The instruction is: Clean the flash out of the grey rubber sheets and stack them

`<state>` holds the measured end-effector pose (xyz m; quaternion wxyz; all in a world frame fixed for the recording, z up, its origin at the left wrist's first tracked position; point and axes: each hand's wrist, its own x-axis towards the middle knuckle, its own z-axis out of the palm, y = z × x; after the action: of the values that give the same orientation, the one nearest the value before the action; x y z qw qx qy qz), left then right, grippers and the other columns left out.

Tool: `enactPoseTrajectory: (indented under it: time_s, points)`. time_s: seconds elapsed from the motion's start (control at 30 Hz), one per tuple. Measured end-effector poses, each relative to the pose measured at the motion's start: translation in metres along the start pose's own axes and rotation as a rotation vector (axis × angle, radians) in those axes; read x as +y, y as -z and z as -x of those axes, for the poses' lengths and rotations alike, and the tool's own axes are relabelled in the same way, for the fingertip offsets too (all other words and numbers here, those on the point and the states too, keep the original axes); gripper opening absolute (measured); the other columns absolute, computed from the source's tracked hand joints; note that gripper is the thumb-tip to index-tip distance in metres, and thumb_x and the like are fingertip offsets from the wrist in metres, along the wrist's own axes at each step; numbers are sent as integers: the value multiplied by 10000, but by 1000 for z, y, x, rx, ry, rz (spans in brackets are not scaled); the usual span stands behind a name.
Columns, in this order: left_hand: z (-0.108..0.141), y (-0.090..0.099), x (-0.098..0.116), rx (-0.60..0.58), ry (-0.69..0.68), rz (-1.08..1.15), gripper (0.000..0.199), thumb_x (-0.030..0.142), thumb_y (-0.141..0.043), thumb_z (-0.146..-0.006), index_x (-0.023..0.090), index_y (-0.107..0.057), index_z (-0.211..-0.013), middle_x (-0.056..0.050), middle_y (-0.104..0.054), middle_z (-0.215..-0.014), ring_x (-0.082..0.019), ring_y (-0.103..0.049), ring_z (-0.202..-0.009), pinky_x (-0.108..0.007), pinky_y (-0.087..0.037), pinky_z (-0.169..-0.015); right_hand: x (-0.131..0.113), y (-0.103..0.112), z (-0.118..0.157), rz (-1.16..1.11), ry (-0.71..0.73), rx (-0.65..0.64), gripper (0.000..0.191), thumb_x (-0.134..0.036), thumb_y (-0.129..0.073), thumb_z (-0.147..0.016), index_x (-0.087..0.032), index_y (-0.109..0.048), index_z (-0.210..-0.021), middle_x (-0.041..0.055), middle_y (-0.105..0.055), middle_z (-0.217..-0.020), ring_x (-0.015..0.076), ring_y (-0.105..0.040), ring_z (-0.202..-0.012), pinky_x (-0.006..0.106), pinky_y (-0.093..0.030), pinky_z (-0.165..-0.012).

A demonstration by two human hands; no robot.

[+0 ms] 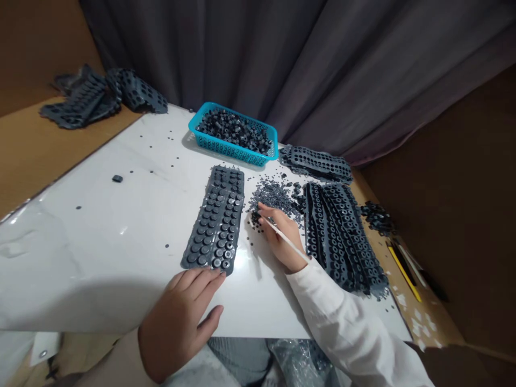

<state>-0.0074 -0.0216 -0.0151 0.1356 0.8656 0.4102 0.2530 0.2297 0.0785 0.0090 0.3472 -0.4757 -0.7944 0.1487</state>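
A dark grey rubber sheet [215, 220] with rows of round raised caps lies lengthwise on the white table. My left hand [183, 317] rests its fingertips on the sheet's near end, thumb spread apart and nothing gripped. To the right of the sheet, my right hand [280, 234] is closed around a thin white stick [286, 239]. Its fingertips are over the near left edge of a pile of tiny dark pieces [274, 194]; the stick's tip is hidden there. Small black parts [298, 199] lie at the pile's right side.
A blue basket [231, 148] of black parts stands at the back. Perforated sheets are stacked at the right [342, 236], behind them [316, 163] and at the far left [84, 99]. A yellow tool [404, 271] lies at the right edge.
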Motion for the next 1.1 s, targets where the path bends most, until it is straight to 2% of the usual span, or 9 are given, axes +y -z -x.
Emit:
enactPoseTrajectory:
  time_s: [0.13, 0.27, 0.37, 0.53, 0.6, 0.7, 0.87, 0.97, 1.1]
  points:
    - [-1, 0, 1, -2, -1, 2, 378, 177, -502, -822, 145, -533, -1198, -89, -613, -1104, -254, -539, -1022, -400, -451, -868, -12, -8, 9, -236, 31, -117, 106, -206, -496, -906, -194, -570, -981, 126, -638, -1153, 209, -581, -1130, 370, -488, -926]
    - [-1, -1, 1, -5, 5, -1, 375, 171, -500, -825, 135, -523, -1197, -93, -608, -1103, -257, -533, -1019, -408, -441, -866, -15, -20, 13, -267, 103, -171, 101, -199, -503, -904, -193, -574, -976, 130, -635, -1169, 191, -574, -1132, 368, -483, -946]
    - [-1, -1, 1, -13, 8, -6, 388, 172, -502, -821, 140, -514, -1208, -90, -608, -1105, -256, -534, -1019, -407, -437, -866, -12, -23, 12, -196, 169, -172, 114, -202, -481, -916, -199, -574, -983, 115, -650, -1145, 181, -591, -1103, 357, -508, -919]
    - [0, -2, 0, -7, -8, -18, 385, 180, -496, -830, 148, -507, -1213, -87, -605, -1115, -254, -531, -1024, -401, -426, -877, -5, -23, 7, 119, 342, -194, 156, -172, -451, -926, -186, -583, -1007, 127, -606, -1231, 205, -606, -1049, 388, -519, -879]
    - [0, -2, 0, -10, -9, -17, 387, 178, -493, -832, 145, -505, -1217, -88, -604, -1115, -253, -531, -1021, -401, -424, -876, -1, -21, 2, 184, 319, -173, 173, -162, -439, -927, -179, -587, -1015, 140, -574, -1269, 211, -595, -1062, 398, -509, -894]
    - [-1, -2, 0, -8, -9, -11, 379, 176, -493, -834, 141, -512, -1211, -87, -606, -1108, -253, -532, -1021, -401, -426, -869, 5, -13, -7, 195, 195, -75, 188, -176, -424, -930, -171, -586, -1024, 155, -589, -1239, 217, -578, -1097, 402, -503, -905]
    - [-1, -1, 1, 0, -6, 5, 372, 169, -498, -833, 142, -522, -1204, -79, -607, -1108, -248, -530, -1024, -396, -430, -867, -1, 4, -8, 64, 9, 70, 146, -214, -477, -906, -189, -594, -990, 136, -614, -1198, 235, -558, -1144, 426, -464, -947]
    - [0, -1, 1, -2, 0, 9, 378, 169, -498, -833, 136, -517, -1209, -82, -601, -1113, -251, -525, -1029, -403, -429, -870, -16, 3, 5, -164, -38, 5, 117, -227, -531, -884, -204, -615, -961, 111, -647, -1135, 228, -595, -1089, 416, -484, -912]
    - [0, -1, 0, -11, -1, 0, 380, 179, -491, -837, 129, -514, -1213, -91, -597, -1117, -252, -529, -1029, -408, -430, -876, -33, -8, 23, -421, -57, -120, 81, -201, -599, -843, -202, -650, -905, 101, -694, -1024, 199, -642, -978, 387, -513, -867]
